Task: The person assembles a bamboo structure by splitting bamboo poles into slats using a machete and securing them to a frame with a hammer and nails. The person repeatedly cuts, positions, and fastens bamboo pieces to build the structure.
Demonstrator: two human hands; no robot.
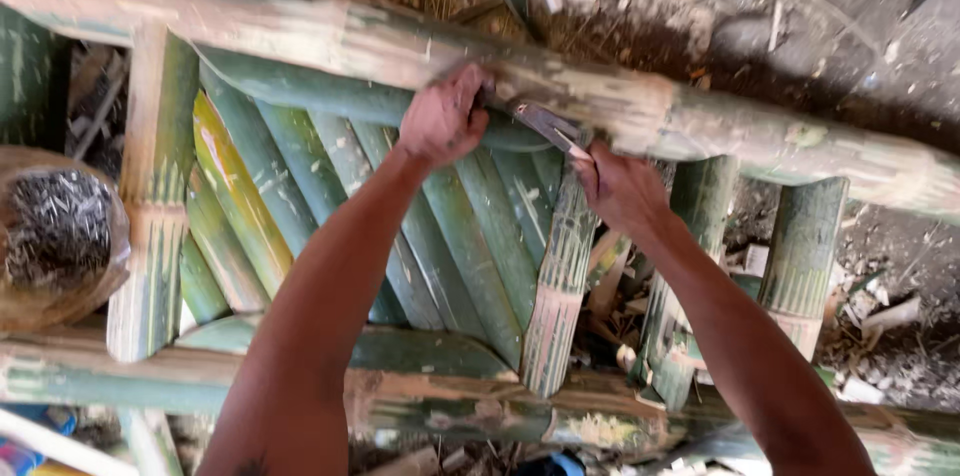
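**Caller:** Head camera looks straight down on a green bamboo frame (pixel 300 186), and both hands are up at the far rail. The left hand (pixel 443 119) is curled into a tight fist around the grip of a metal tool (pixel 545 123). The right hand (pixel 620 188) sits at about four o'clock from it, fingers folded in at the tool's tip and the top of an upright bamboo slat (pixel 560 276).

**Analyst:** So the tool bridges the two hands. Its long axis runs from ten o'clock down to four o'clock, handle under the left fist, working end by the right. Whether the right hand pinches something small there, he cannot tell; the fingers hide it.

**Caller:** And that thick top pole (pixel 700 126) lies crosswise, nine o'clock to three o'clock, just beyond the knuckles.

**Analyst:** The slat's long axis points the other way, twelve to six, its head touching that pole. The right hand is nearer to the slat, the left nearer to the pole.

**Caller:** Off at nine o'clock, a bag of dark nails (pixel 58 226) rests beside the frame, well apart from both hands.
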